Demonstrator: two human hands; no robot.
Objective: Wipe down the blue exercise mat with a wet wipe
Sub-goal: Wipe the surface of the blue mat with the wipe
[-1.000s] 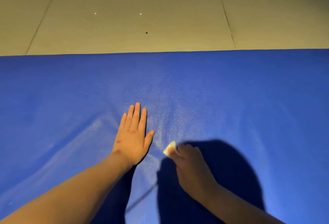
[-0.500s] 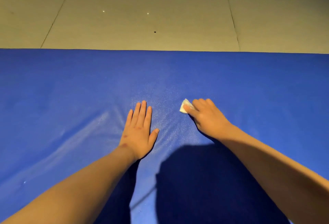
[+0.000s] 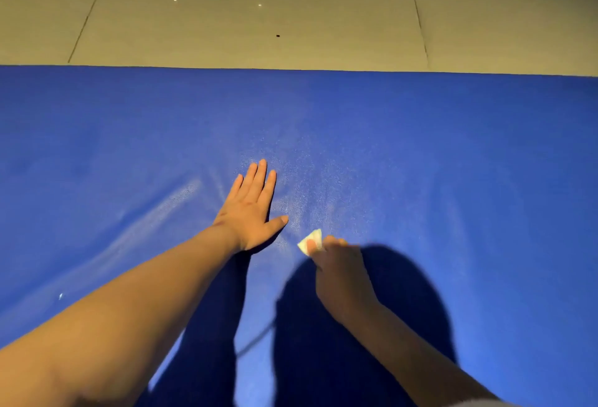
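My left hand (image 3: 250,212) lay flat on blue vinyl exercise mat (image 3: 453,154), palm down, fingers (image 3: 259,180) straight and pressed together, thumb out to side. My right hand (image 3: 339,274) sat nearer me, in shadow, its fingers curled and pinching small folded white wet wipe (image 3: 311,241) against mat. Wipe lay just right of left thumb, apart from it. Mat creased around both hands. Beige tiled floor (image 3: 259,18) lay beyond mat's far edge.
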